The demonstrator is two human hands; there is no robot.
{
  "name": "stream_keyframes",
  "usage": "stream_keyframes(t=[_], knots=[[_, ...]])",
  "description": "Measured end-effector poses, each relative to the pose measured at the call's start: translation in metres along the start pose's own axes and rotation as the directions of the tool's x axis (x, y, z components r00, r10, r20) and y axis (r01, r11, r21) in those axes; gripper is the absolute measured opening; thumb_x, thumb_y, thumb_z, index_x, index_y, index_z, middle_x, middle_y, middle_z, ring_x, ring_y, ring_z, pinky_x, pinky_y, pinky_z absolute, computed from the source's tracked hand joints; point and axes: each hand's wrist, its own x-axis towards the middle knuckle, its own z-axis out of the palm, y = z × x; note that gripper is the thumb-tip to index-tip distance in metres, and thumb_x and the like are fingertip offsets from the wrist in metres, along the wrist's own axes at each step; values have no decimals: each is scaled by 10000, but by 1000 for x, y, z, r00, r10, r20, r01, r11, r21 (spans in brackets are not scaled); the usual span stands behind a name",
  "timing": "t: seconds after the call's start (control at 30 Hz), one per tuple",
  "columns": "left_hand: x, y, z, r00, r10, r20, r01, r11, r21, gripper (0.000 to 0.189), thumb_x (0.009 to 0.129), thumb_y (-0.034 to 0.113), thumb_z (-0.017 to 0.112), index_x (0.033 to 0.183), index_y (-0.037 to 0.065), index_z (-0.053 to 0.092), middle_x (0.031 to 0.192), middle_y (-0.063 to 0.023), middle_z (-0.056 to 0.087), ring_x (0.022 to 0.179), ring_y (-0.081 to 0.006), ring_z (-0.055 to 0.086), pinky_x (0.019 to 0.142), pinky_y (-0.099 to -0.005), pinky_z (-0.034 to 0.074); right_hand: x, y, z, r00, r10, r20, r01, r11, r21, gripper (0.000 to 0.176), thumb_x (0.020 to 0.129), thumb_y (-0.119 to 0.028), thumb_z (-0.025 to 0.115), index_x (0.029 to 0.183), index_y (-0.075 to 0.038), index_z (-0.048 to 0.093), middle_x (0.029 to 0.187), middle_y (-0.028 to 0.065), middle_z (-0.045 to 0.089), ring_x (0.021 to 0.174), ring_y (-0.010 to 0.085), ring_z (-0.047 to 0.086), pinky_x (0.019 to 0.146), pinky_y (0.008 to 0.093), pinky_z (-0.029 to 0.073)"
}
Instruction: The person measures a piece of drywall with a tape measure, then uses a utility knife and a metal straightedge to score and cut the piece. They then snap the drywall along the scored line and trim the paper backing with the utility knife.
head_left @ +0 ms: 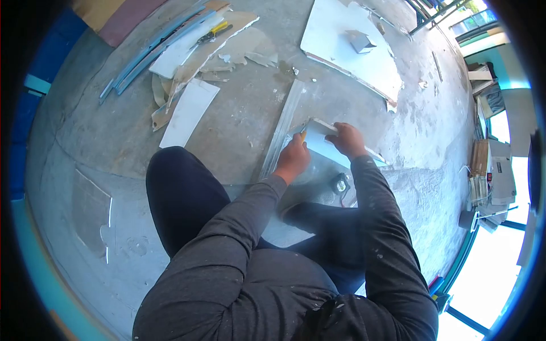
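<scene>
My left hand (293, 158) is closed round a small yellow-orange tool (303, 135), whose tip meets the left end of a white board piece (330, 149). With the fingers of my right hand (348, 140) I grip the upper edge of that same board, which is tilted up off the floor. A long metal channel (280, 131) lies on the floor just left of the board, beside my left hand. Below the board, near my foot, sits a tape measure (340, 184).
A large white board (352, 51) with a small box-like piece (361, 42) on it lies ahead. Blue-grey metal strips (153, 48), yellow-handled tools (216, 30) and a white offcut (189, 112) are at the upper left. Stacked boards (480, 165) stand far right.
</scene>
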Motion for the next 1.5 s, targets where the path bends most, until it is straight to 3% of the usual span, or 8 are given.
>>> stream_keyframes(t=[0.1,0.6,0.8,0.9,1.1,1.4,1.5], knots=[[1,-2,4,1000,15,-23,-14,999,30,257,957,147,496,1148,-20,449,956,-323,648,895,-499,640,798,-582,508,-1,2,5,998,-38,-57,38,999,-7,338,776,-347,778,965,-84,680,955,138,686,951,360,651,811,465,515],[-11,-30,-4,991,-68,116,58,994,88,302,955,170,499,1156,-52,465,948,-332,660,887,-508,649,799,-584,515,-8,-1,7,998,-28,-56,28,1000,-14,358,780,-351,776,1007,-89,688,996,141,688,973,364,652,828,467,521],[-26,-33,3,993,-112,28,110,993,45,309,958,175,524,1161,-49,464,959,-344,650,916,-504,643,807,-562,514,-3,3,9,999,-13,-47,13,1000,-8,371,786,-349,774,1041,-90,693,1004,154,686,992,364,647,846,463,517],[-8,-21,2,999,-11,-31,10,999,-37,308,960,178,521,1163,-48,468,966,-339,653,930,-501,644,816,-560,513,-2,-1,3,1000,15,-4,-14,999,38,409,761,-293,788,1075,-49,693,1037,185,687,1009,376,642,871,453,502],[7,-12,3,992,-113,56,109,992,60,277,969,179,507,1126,-47,476,956,-332,659,919,-496,651,808,-559,520,-2,-3,2,1000,11,-15,-11,1000,5,424,762,-307,787,1083,-47,693,1023,177,690,998,377,644,853,453,503],[12,-21,7,991,-76,106,61,988,145,273,966,153,488,1147,-47,440,900,-322,661,860,-489,659,754,-551,530,0,3,7,996,-24,-82,22,999,-33,362,778,-367,779,1001,-97,691,977,133,690,949,356,658,811,456,520],[10,-28,9,996,-33,85,21,990,139,269,966,154,485,1144,-43,440,893,-321,658,850,-489,657,742,-557,527,-1,-1,1,1000,2,-31,-2,1000,-12,353,776,-365,781,985,-96,686,985,135,689,948,358,660,811,461,521]])
